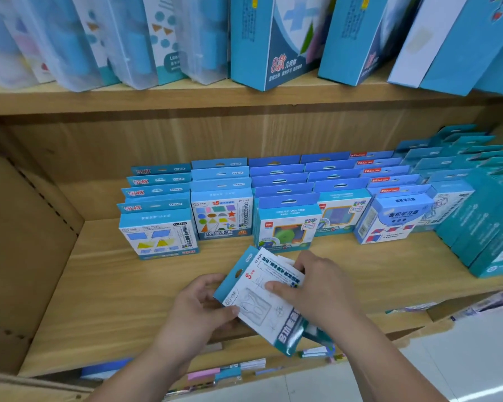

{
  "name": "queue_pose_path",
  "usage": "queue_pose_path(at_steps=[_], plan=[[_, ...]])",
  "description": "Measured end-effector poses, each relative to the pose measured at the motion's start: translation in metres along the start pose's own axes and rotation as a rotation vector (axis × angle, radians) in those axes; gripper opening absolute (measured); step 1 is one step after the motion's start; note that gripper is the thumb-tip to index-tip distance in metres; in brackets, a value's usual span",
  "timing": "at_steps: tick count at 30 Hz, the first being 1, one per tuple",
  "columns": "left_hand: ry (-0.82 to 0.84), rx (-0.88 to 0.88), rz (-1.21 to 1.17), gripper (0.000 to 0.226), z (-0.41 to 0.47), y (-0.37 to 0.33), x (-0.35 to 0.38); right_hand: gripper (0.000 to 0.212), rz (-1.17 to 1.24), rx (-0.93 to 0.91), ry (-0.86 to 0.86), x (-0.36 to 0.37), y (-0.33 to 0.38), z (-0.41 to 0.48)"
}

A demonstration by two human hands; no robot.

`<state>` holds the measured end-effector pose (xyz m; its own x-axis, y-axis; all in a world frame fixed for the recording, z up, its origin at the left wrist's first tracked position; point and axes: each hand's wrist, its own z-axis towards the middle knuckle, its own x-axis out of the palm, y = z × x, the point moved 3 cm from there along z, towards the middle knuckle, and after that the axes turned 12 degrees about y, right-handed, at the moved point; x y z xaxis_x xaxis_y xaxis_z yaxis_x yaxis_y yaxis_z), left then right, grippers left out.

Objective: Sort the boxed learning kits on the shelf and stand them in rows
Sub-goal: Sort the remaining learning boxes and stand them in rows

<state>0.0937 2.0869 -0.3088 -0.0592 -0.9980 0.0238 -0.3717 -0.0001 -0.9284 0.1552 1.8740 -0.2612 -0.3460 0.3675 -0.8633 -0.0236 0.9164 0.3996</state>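
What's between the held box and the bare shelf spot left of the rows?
Nothing visible. The left hand and right hand grip the box over the shelf front; bare wood runs from there to the gap beside the leftmost row. Only the side wall borders that gap.

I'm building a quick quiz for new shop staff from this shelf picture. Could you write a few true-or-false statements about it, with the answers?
1. The left hand and the right hand both grip a white-and-blue kit. True.
2. The shelved kits lie flat in piles. False: they stand upright in rows, one behind another.
3. Taller blue boxes stand on the upper shelf. True.
4. The white-and-blue kit rests against the back wall. False: it is held near the front edge of the lower shelf, in front of the rows.
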Motion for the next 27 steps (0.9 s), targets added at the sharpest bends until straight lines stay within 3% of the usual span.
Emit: queue_pose_path(at_steps=[9,14,27], plan=[[-0.157,0.143,-0.156,0.058,-0.015,-0.015,-0.039,0.029,0.301,-0.198,0.007,0.003,0.036,0.004],[-0.233,0.233,-0.255,0.041,-0.031,-0.027,-0.074,0.019,0.485,-0.382,0.053,0.007,0.075,0.005],[-0.597,0.365,-0.135,0.043,-0.086,-0.031,-0.161,0.019,0.474,-0.562,0.232,0.09,0.183,0.028]])
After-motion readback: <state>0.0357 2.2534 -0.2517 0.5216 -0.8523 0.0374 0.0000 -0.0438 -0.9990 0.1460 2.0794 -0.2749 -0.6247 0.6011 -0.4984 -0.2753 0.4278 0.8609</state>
